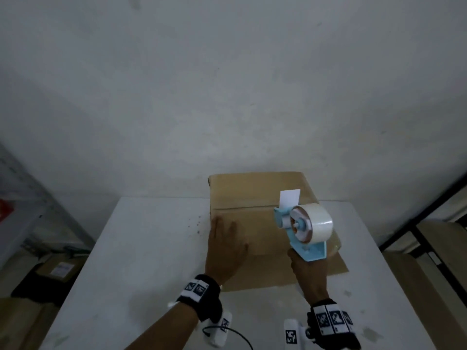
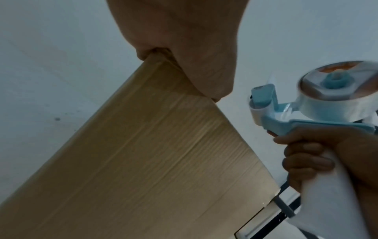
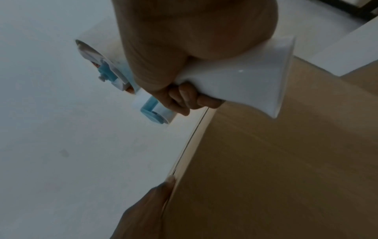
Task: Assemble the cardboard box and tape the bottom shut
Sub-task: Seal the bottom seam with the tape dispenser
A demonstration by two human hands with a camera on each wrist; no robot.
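Right now your left hand (image 1: 225, 245) lies flat on the cardboard box (image 1: 262, 223), fingers straight and pressed onto the near flap by its left edge; from the right wrist view the fingertips (image 3: 170, 181) sit right along that edge. The box stands on the white table (image 1: 141, 248), toward its far side against the pale wall (image 1: 227, 84), with its flaps folded down and the seam (image 1: 247, 207) between them running left to right across the upper face.

Your right hand (image 1: 307, 272) is wrapped round the white handle (image 2: 331, 202) of the tape dispenser (image 1: 302, 229), fingers curled tight about it (the left wrist view shows the knuckles stacked on the grip). The dispenser is blue and white, held above the right part of the box, its roll of clear tape (image 1: 319, 222) uppermost and its roller end pointing toward the seam. A white strip (image 1: 289, 198) stands up from the front of it. Whether the roller touches the cardboard you cannot tell from these views.

Brown boxes (image 1: 59, 270) sit on the floor to your left, beside a grey shelf frame (image 1: 22, 188).
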